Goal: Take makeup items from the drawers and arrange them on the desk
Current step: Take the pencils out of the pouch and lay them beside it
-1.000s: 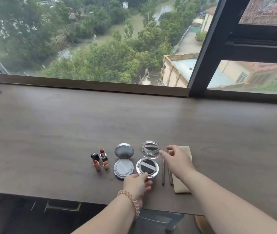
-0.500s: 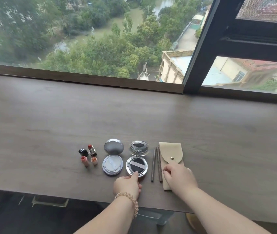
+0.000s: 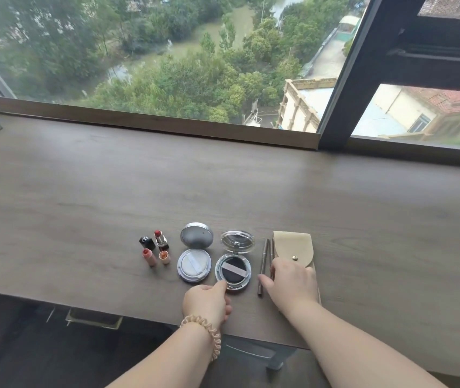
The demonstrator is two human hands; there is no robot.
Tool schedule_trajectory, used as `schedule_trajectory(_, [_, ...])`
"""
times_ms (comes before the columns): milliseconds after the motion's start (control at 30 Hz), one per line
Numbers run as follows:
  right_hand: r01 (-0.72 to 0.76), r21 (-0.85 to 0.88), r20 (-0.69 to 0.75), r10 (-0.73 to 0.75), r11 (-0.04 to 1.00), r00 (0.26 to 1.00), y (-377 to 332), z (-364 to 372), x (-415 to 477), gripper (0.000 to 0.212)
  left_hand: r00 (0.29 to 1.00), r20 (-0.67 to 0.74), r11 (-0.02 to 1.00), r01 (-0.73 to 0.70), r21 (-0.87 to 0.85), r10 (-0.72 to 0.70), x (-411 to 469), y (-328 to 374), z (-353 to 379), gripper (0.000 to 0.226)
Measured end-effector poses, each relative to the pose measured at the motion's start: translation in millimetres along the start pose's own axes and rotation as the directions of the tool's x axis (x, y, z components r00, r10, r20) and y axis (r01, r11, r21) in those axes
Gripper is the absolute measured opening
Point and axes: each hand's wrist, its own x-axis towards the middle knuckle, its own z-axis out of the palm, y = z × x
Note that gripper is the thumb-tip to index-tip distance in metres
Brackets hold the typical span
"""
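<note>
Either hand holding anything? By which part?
Nothing clearly gripped. Left hand touches near rim of black-puff compact; a pinch cannot be told. Right hand rests on pouch and pencils.

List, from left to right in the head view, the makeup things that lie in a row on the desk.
First the lipsticks, then the silver compact, the clear-lidded compact with a black puff, the pencils, and last the beige pouch.

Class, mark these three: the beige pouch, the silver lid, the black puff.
beige pouch (image 3: 293, 244): head view, on its flap above the snap.
silver lid (image 3: 196, 238): head view, centre of the disc.
black puff (image 3: 234, 278): head view, dark pad below the strap.
</note>
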Motion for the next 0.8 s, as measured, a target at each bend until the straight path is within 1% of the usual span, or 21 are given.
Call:
schedule_trajectory(100, [-0.04, -0.034, 0.025, 0.041, 0.999, 0.999, -9, 3, 2, 0.037, 0.999, 0.032, 0.999, 0.01, -0.031, -0.009, -3, 0, -4, 0.015])
schedule_trajectory(167, [-0.071, -0.015, 0.053, 0.072, 0.997, 0.996, -14, 5, 3, 0.033, 0.999, 0.044, 1.0, 0.005, -0.025, -0.004, -3, 1, -8, 0.013])
schedule_trajectory(233, [-0.109, 0.032, 0.081, 0.106, 0.993, 0.991, -18, 7, 4, 0.027, 0.997, 0.072, 1.0, -0.01, -0.017, 0.011, -4, 3, -14, 0.013])
schedule_trajectory(367, [-0.194, 0.101, 0.111, 0.182, 0.976, 0.977, -19, 2, 1, 0.025, 0.977, 0.215, 1.0, -0.01, -0.014, 0.013, -8, 11, -20, 0.011])
schedule_trajectory(467, [-0.302, 0.228, 0.107, 0.284, 0.926, 0.953, -16, -17, -5, 0.023, 0.958, 0.283, 0.998, -0.064, 0.03, 0.053, -10, 24, -21, 0.007])
schedule_trajectory(533, [-0.355, 0.344, 0.079, 0.351, 0.869, 0.933, -8, -37, -8, 0.019, 0.948, 0.295, 0.987, -0.147, 0.06, 0.123, -10, 38, -20, 0.007])
schedule_trajectory(600, [-0.341, 0.488, 0.021, 0.38, 0.803, 0.925, 4, -62, -8, 0.014, 0.929, 0.301, 0.967, -0.245, 0.068, 0.215, -11, 55, -17, 0.007])
schedule_trajectory(700, [-0.204, 0.74, -0.062, 0.366, 0.641, 0.929, 18, -100, -6, 0.006, 0.883, 0.333, 0.937, -0.35, 0.002, 0.33, -19, 88, -13, 0.005])
schedule_trajectory(767, [-0.097, 0.846, -0.096, 0.327, 0.525, 0.94, 21, -124, -7, 0.008, 0.827, 0.387, 0.9, -0.436, -0.014, 0.407, -25, 110, -12, 0.014])
schedule_trajectory(800, [-0.046, 0.882, -0.104, 0.29, 0.468, 0.951, 20, -134, -8, 0.009, 0.786, 0.428, 0.873, -0.487, -0.013, 0.445, -27, 120, -13, 0.02])
